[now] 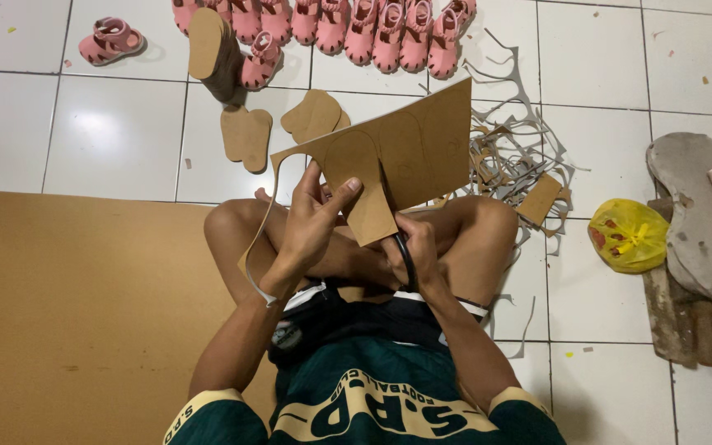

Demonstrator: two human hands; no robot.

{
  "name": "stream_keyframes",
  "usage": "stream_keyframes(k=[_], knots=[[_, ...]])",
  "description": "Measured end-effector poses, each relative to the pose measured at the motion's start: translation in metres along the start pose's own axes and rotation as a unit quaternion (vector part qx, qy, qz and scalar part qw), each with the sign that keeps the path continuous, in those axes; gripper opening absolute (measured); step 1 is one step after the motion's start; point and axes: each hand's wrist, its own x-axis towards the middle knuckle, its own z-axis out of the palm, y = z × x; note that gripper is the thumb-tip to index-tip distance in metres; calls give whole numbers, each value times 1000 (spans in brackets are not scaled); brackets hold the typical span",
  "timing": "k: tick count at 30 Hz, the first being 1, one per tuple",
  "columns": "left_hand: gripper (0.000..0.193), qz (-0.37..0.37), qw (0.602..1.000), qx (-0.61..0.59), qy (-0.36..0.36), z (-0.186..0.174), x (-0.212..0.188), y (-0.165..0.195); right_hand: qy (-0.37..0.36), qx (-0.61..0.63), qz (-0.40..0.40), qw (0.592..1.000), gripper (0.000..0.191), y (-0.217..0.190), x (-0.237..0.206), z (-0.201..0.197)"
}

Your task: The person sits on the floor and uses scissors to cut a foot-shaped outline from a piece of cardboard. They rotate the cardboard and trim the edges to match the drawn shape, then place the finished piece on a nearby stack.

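— brown board sheet (pixel 405 152) held up over crossed knees: who has it?

— a person seated on the white tiled floor (pixel 109 140). the left hand (pixel 315 218) is closed on the sheet's lower edge, thumb on top, fingers behind. the right hand (pixel 416 247) is curled shut round the black handles of scissors (pixel 405 257), just under the sheet.

— and around them?

— cut sole shapes (pixel 278 128) lie on the tiles past the knees, beside a stack of soles (pixel 212 49). pink sandals (pixel 356 29) line the far edge. offcut strips (pixel 512 148) pile to the right, near a yellow bag (pixel 630 235). a large brown board (pixel 76 313) covers the floor at left.
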Motion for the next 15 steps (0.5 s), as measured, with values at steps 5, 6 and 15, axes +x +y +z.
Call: stream_keyframes(k=[5,6,15], knots=[[38,-15,1000,-2,6,1,-1,-5,7,-8,1,1000,15,-2,-2,2],[40,-12,1000,-16,5,1,-1,-6,12,-9,-4,1000,15,-3,-3,3],[39,12,996,53,70,-8,24,-15,13,-23,21,999,16,0,-3,7]])
